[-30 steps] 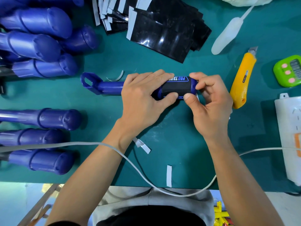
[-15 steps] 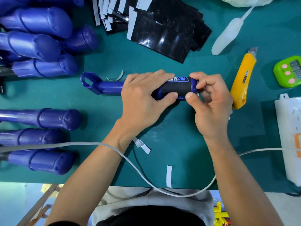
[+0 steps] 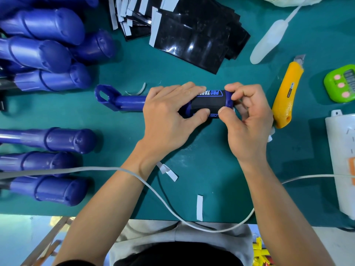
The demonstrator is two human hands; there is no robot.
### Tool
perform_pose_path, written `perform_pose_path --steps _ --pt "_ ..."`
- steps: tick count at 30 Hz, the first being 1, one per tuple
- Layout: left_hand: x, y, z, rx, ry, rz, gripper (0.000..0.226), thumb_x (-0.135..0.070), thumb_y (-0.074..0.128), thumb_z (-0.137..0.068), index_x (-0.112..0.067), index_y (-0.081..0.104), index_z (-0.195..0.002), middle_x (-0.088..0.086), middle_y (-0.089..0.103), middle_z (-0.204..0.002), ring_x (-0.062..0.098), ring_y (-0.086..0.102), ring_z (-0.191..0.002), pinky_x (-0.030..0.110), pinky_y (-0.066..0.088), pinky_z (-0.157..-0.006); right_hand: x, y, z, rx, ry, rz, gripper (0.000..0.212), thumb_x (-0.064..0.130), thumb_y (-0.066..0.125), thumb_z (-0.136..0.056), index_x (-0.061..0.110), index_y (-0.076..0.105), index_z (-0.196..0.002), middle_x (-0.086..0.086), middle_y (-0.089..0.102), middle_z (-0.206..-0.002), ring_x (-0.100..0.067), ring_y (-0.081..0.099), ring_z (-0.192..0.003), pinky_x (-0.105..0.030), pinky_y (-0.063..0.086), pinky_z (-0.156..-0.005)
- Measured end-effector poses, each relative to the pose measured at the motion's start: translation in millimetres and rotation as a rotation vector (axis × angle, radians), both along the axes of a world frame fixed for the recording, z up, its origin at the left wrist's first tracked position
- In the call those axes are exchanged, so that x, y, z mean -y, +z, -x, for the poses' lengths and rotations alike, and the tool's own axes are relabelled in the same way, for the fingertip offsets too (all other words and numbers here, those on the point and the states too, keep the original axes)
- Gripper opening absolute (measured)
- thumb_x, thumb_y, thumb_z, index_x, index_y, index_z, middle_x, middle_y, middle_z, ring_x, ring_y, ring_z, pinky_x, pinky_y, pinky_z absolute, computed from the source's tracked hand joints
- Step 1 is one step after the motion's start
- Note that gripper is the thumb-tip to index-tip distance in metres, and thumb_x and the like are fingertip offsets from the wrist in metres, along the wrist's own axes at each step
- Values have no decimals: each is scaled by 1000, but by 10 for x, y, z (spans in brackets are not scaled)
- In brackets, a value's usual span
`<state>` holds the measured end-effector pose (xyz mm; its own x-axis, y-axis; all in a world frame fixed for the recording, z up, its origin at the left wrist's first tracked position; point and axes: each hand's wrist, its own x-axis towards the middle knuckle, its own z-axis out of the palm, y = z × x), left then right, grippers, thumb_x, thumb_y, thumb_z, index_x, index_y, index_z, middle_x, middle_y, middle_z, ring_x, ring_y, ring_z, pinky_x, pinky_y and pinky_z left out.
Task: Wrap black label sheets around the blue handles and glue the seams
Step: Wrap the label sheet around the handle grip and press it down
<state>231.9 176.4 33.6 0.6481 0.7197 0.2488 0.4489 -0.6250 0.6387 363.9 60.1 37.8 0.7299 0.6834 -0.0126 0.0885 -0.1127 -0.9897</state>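
Handle [image 3: 124, 101] lies across the mat [image 3: 192, 150] at centre, ring end leftward, a black label [image 3: 208, 104] wrapped round its thick end. The left hand [image 3: 169, 116] curls over the handle, thumb pressing the label's near edge. The right hand [image 3: 247, 120] pinches the handle's right end between thumb and bent fingers. Spare sheets [image 3: 192, 35] lie heaped beyond; bare handles [image 3: 44, 54] are stacked at left. A squeeze bottle [image 3: 269, 41] lies on its side at upper right, its contents not discernible. A knife [image 3: 286, 93] lies just beside the right hand, a timer [image 3: 342, 83] and power strip [image 3: 342, 160] farther right. A cable [image 3: 153, 191] crosses the left forearm; strips [image 3: 199, 208] lie near.
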Motion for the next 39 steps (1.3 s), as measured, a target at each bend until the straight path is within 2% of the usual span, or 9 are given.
perform_pose_path --steps 8,10,12,14,15,19,25,34,39 --pt "-3 5 1 3 -1 0 37 -41 81 -82 -26 79 -116 -15 75 -120 8 68 -104 32 37 -99 -19 18 5 -65 -5 -17 38 -10 61 -82 24 53 -96 -2 69 -116 -22 68 -108 -49 59 -91" --pt "-3 7 1 0 1 5 37 -41 81 -82 -26 79 -116 -14 75 -120 9 68 -104 33 37 -99 -15 28 -19 -102 16 -45 35 -9 58 -82 23 53 -97 -5 69 -118 -21 67 -110 -39 57 -88" --pt "-4 14 -1 -5 2 13 38 -41 81 -82 -26 79 -116 -14 75 -120 9 68 -104 33 38 -100 -5 48 -45 -160 32 -75 31 -5 55 -82 22 54 -96 -10 69 -121 -19 67 -112 -20 51 -78" --pt "-1 23 -2 -4 2 19 38 -41 82 -82 -26 79 -116 -14 75 -120 9 68 -104 32 37 -99 19 49 -59 -211 43 -89 34 -7 52 -80 22 54 -97 -12 68 -125 -22 67 -112 -12 47 -73" --pt "1 28 -2 -3 1 20 37 -40 82 -81 -25 79 -116 -14 75 -120 9 68 -104 31 37 -99 32 38 -61 -214 53 -91 37 -10 52 -79 22 54 -98 -11 67 -128 -24 67 -117 -14 49 -76" --pt "6 43 -4 -4 4 23 37 -39 83 -81 -25 80 -115 -14 75 -119 9 69 -104 31 37 -99 53 -4 -39 -111 97 -68 43 -12 61 -81 23 52 -105 -7 64 -132 -28 61 -131 -41 55 -102" --pt "14 47 -10 -3 0 16 37 -40 81 -82 -25 79 -115 -15 75 -118 9 69 -103 33 38 -99 16 -8 -12 -16 55 -54 42 -3 69 -84 27 50 -105 -3 65 -127 -22 65 -120 -37 56 -96" --pt "18 34 -9 -1 1 11 36 -40 82 -82 -25 79 -115 -16 75 -118 8 68 -102 32 37 -98 -35 -15 -3 -11 15 -44 40 -3 67 -80 28 52 -100 -2 67 -117 -22 66 -112 -55 56 -93" --pt "7 43 -6 1 2 15 37 -40 82 -81 -25 79 -115 -15 75 -118 9 69 -102 34 38 -99 -17 -35 -36 -60 60 -86 40 -9 61 -81 23 53 -103 -4 66 -120 -19 64 -115 -45 56 -96"
